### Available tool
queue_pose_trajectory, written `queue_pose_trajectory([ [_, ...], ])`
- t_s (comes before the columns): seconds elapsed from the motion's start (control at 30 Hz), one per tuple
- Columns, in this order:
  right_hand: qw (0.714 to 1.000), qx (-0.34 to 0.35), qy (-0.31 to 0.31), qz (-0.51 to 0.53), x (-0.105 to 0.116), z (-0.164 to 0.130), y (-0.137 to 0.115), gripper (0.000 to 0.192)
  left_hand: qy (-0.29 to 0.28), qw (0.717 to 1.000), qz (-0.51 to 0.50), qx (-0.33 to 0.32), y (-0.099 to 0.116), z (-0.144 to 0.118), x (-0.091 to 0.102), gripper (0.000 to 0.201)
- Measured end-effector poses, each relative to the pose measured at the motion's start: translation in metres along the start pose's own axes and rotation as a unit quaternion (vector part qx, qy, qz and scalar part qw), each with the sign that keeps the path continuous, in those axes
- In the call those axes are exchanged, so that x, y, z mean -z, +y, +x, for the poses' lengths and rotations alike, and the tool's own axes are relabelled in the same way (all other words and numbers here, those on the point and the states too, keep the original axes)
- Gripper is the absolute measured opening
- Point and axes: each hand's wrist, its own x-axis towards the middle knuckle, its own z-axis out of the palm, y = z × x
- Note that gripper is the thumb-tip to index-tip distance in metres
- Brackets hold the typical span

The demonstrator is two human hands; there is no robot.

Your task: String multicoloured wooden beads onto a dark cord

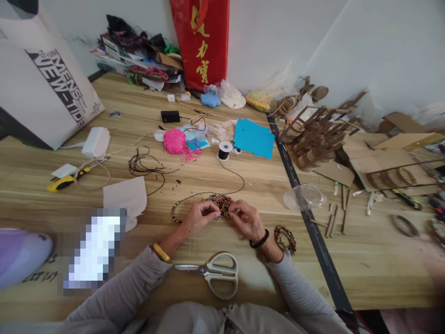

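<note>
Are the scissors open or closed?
Closed. The scissors lie flat on the table with both blades together in one point.

I see even, soft daylight, bright, no hard shadows; only faint ones under my left hand [199,217] and right hand [247,220]. Sharp around the fingers. Wide-lens bowing bends the table [243,181] edges far from them. Pixelated block left of the fingers. Far right corner smeared, slightly overexposed. No glare.
</note>
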Motion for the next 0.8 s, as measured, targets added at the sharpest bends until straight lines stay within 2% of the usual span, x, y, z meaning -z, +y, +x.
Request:
queue_pose_trajectory([
  [0.27, 0.995, -0.051, 0.032, 0.080, -0.019, -0.009, 0.002, 0.010, 0.001, 1.000, 0.004, -0.004, 0.002, 0.000, 0.000, 0.018],
  [0.5, 0.989, -0.065, 0.025, 0.127, -0.019, -0.009, 0.009, 0.010, 0.005, 1.000, 0.002, 0.010, 0.003, 0.000, -0.002, 0.017],
  [0.8, 0.989, -0.057, 0.012, 0.136, -0.019, -0.009, 0.007, 0.015, 0.001, 1.000, -0.007, 0.015, 0.002, 0.001, -0.003, 0.017],
])
